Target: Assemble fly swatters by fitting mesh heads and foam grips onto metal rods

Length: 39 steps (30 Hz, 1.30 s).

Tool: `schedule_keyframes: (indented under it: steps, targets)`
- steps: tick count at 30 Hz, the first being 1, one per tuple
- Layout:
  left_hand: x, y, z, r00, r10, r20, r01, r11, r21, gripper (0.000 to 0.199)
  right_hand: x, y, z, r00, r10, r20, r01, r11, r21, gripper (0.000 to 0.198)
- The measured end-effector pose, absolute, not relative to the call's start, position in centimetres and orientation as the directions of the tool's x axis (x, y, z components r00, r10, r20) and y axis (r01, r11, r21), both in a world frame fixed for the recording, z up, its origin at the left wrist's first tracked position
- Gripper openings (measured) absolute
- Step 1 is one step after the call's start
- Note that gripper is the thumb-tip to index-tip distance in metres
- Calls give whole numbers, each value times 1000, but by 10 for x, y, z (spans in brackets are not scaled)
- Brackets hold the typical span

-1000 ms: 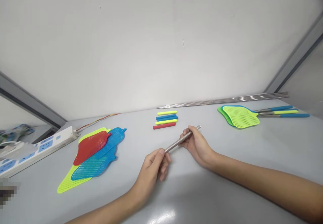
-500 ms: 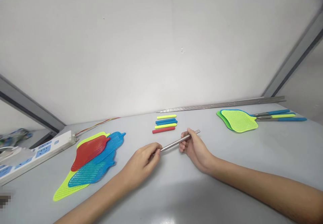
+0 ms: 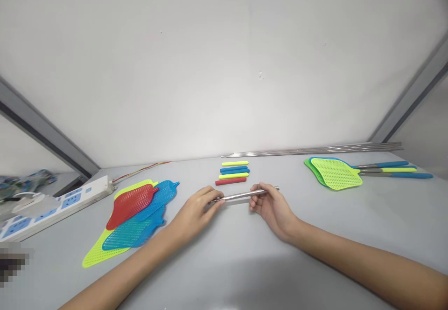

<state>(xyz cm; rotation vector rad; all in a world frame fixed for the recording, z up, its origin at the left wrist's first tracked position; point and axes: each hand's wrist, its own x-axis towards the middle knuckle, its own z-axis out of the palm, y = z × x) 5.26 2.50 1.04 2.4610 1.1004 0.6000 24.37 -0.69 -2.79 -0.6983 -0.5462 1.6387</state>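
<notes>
The person's left hand (image 3: 199, 208) pinches one end of a metal rod (image 3: 240, 195), the right hand (image 3: 272, 207) grasps it near the other; it spans between them over the tabletop (image 3: 224, 258), near a red tube (image 3: 231, 181).

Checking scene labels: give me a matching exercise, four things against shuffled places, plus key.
Things
1. metal tube
2. power strip
3. red stick
4. long thin rods

Places
A. along the foot of the back wall
B. at the picture's left side
C. between left hand and right hand
D. mid-table, just beyond the tube

Pairs: 1-C, 2-B, 3-D, 4-A
</notes>
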Motion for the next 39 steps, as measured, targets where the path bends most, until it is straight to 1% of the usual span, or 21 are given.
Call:
schedule_keyframes:
  steps: [2, 6, 9, 11, 12, 14, 16, 18, 20, 22, 24, 28, 35, 39]
  targets:
    - [51, 25, 11, 601, 762, 241, 609, -632, 479, 25, 244, -7, -27, -112, 983, -146, -698, -183, -693, 23]
    - [44, 26, 15, 585, 774, 244, 676, -631, 380, 30, 244, -8, -26, -112, 982, -150, -702, -185, -688, 22]
    - [30, 30, 21, 522, 805, 280, 745, -591, 310, 32, 245, -9, -26, -119, 982, -147, -704, -188, -685, 23]
    - [17, 35, 27, 477, 819, 318, 775, -563, 286, 31, 245, -9, -26, -126, 982, -143, -705, -190, -683, 22]
    - [9, 37, 30, 457, 834, 308, 795, -538, 279, 31, 245, -9, -27, -129, 981, -142, -705, -191, -683, 22]
    - [-8, 41, 34, 371, 894, 252, 864, -432, 260, 36, 245, -9, -27, -130, 981, -145, -704, -194, -683, 22]
    - [-27, 47, 35, 272, 949, 162, 924, -304, 232, 44, 245, -9, -27, -124, 980, -154, -701, -196, -686, 22]
    - [-45, 53, 33, 137, 990, 46, 977, -143, 157, 53, 245, -9, -26, -119, 981, -155, -696, -194, -691, 22]
    - [-61, 59, 28, -4, 999, -39, 997, 7, 80, 66, 244, -10, -25, -124, 980, -154, -688, -197, -699, 22]
    - [-72, 64, 23, -71, 992, -101, 996, 75, 41, 75, 244, -10, -24, -126, 979, -159, -679, -202, -706, 21]
    - [-79, 68, 18, -56, 989, -136, 997, 63, 46, 79, 244, -10, -24, -128, 978, -164, -673, -207, -710, 21]
    - [-84, 72, 14, 13, 990, -142, 997, -2, 81, 71, 244, -9, -26, -142, 978, -153, -672, -208, -710, 23]
    - [-76, 69, 17, 64, 997, -43, 992, -59, 107, 55, 244, -9, -26, -147, 980, -137, -673, -201, -712, 24]
    - [-68, 67, 23, 87, 995, 54, 987, -94, 130, 44, 244, -8, -27, -145, 980, -137, -667, -199, -718, 24]
